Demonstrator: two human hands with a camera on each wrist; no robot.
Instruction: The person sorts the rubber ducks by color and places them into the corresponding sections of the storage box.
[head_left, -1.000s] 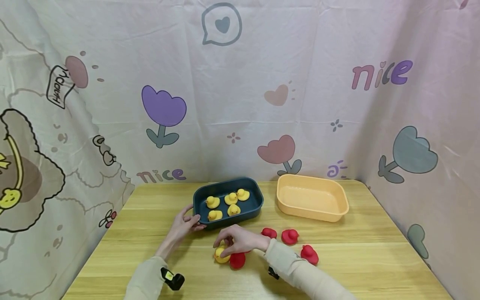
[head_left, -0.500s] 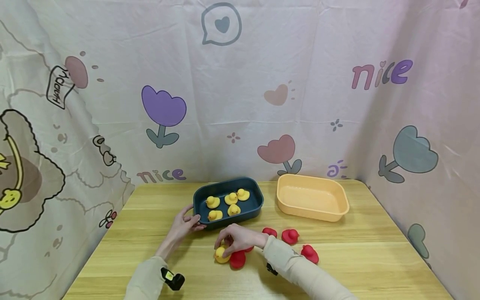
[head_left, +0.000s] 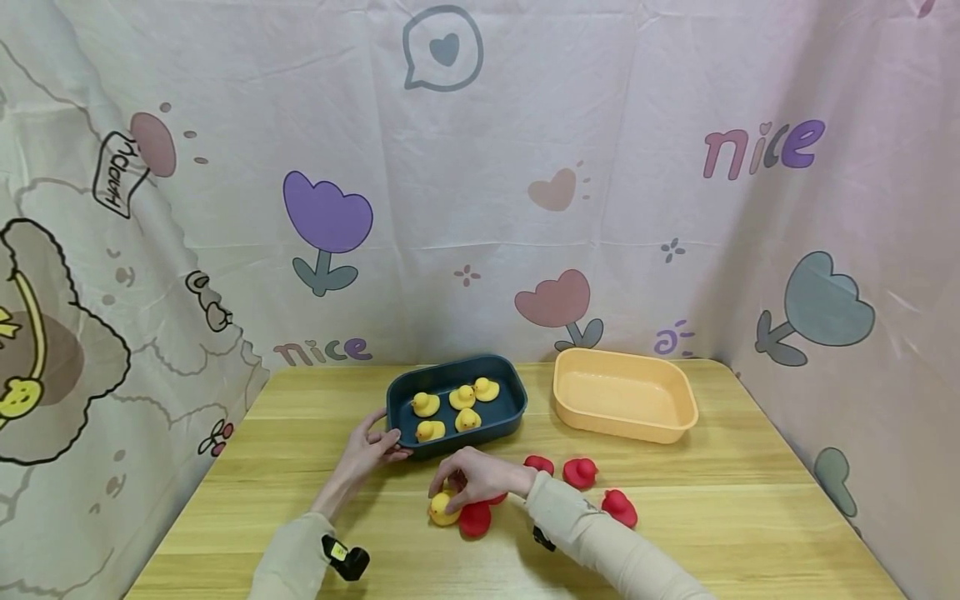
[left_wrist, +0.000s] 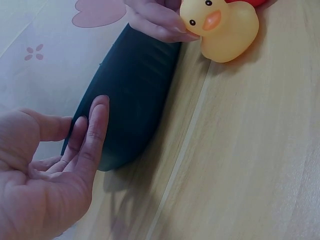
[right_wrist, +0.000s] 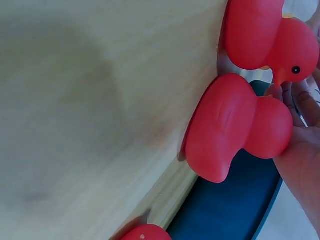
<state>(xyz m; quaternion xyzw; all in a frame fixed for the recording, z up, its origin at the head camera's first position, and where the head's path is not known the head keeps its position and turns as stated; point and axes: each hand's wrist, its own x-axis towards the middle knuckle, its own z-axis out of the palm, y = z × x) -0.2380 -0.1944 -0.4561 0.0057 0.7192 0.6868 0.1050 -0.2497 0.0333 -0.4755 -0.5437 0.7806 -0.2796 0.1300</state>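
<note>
A yellow duck (head_left: 443,509) stands on the wooden table (head_left: 300,500) in front of a dark blue tray (head_left: 513,408) that holds several yellow ducks. My right hand (head_left: 471,477) curls over this duck, and its fingertips (left_wrist: 159,22) pinch the duck (left_wrist: 225,31) at the head. A red duck (head_left: 476,521) lies right beside it, and the right wrist view shows two red ducks (right_wrist: 235,127) close to my palm (right_wrist: 301,160). My left hand (head_left: 372,447) rests straight fingers (left_wrist: 92,135) against the tray's near left wall (left_wrist: 135,85).
A peach tray (head_left: 678,421) sits at the back right with nothing in it. Three more red ducks (head_left: 579,472) lie on the table right of my right hand. Printed cloth walls close in the table on three sides.
My right hand has drawn in slightly over the yellow duck. The left hand, trays and other ducks have not moved.
</note>
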